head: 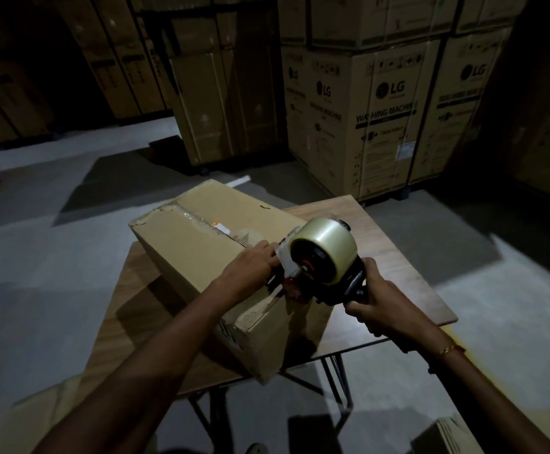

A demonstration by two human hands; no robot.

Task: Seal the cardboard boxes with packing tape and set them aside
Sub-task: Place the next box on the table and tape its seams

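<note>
A long brown cardboard box [201,250] lies diagonally on a small wooden folding table [394,257]. Old tape and label scraps run along its top seam. My right hand [373,306] grips the dark handle of a tape dispenser [319,267] that carries a fat roll of clear tape. The dispenser's front rests on the near end of the box top, at the seam. My left hand [254,263] lies on the box top beside it, fingertips touching the dispenser's front plate and the tape end.
Large washing machine cartons [381,119] stand stacked behind the table, and more tall cartons [221,106] line the back. Grey concrete floor surrounds the table. Another cardboard piece [453,434] shows at the bottom right, a pale one [54,417] at the bottom left.
</note>
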